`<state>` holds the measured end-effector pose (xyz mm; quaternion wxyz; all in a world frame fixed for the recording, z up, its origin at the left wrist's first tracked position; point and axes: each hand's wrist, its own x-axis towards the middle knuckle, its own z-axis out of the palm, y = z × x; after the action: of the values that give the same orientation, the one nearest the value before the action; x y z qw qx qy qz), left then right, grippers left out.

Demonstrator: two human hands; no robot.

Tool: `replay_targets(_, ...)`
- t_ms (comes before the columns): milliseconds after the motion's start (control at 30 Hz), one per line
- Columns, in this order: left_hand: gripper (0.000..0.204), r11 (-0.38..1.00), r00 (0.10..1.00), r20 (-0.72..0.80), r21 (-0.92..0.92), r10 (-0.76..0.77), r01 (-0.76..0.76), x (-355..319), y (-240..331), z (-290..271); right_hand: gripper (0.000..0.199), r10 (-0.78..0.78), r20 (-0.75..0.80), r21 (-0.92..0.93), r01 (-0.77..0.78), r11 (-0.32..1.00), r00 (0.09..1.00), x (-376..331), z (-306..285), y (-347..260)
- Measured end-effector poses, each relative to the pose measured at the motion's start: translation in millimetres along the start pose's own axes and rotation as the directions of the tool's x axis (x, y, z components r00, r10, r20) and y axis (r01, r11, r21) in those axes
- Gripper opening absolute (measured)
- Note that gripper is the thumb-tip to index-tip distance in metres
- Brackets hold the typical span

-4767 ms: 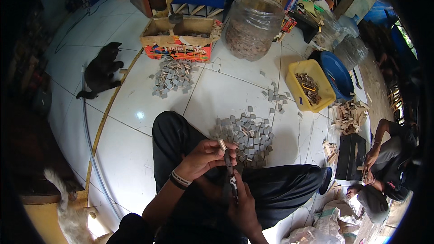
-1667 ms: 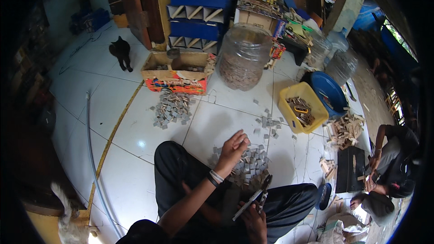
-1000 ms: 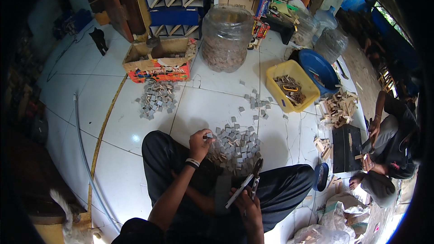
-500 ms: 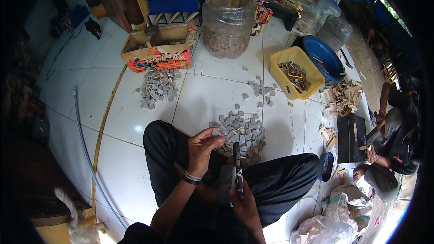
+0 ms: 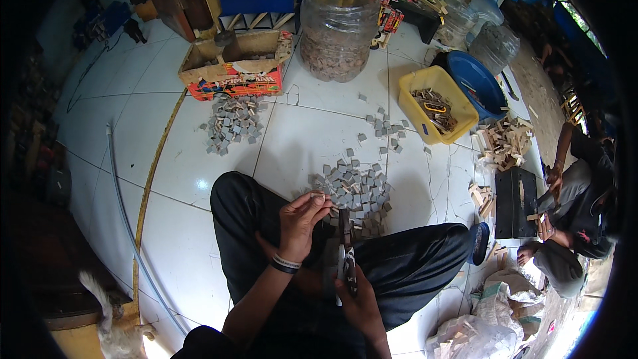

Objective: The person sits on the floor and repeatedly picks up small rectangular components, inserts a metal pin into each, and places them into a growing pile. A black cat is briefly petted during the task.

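Pale small piece (image 5: pixel 318 195) pinched between thumb and fingertips of left hand (image 5: pixel 299 223), over near-left edge of grey chip pile (image 5: pixel 355 186). Right hand (image 5: pixel 359 299) wrapped about handles of plier-type tool (image 5: pixel 348 262), on near side of grey chip pile, dark head aimed toward it; opening at tool head not discernible.

Compared with one second earlier: tool handles drawn closer together, dark head swung upright ahead of right hand, left fingertips brought nearer to it.

Piece location relative to hands: at tips of left thumb and fingers, ahead of right hand, just left of and slightly beyond tool head.

Outward from grey chip pile:
- Far left: second grey heap (image 5: pixel 232 124), with red carton (image 5: pixel 236 84) behind; farther beyond, black cat (image 5: pixel 136 30), more distant than 1.7 seconds earlier.
- Beyond: clear plastic tub (image 5: pixel 335 33), partly filled with brown bits.
- Far right: yellow basin (image 5: pixel 425 123) beside blue basin (image 5: pixel 475 66).
- Right: wood offcut heap (image 5: pixel 505 143), black box (image 5: pixel 517 209), seated co-worker (image 5: pixel 575 206).
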<state>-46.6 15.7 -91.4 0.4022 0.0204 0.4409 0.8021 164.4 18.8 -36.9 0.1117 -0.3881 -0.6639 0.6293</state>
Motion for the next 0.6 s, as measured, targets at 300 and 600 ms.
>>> replay_targets(300, 0.022, 0.929, 0.954, 0.18, 0.241, 0.241, -0.28, -14.5, 6.3, 10.1, 0.06, -0.078, -0.018, 0.012, 0.079, 0.997, 0.997, -0.4, 4.4, -5.9)
replay_targets(600, 0.02, 0.89, 0.94, 0.128, 0.304, 0.315, -0.34, -22.7, 2.5, 13.5, 0.064, -0.062, -0.01, -0.03, 0.062, 0.998, 0.998, 2.4, 5.4, -21.7)
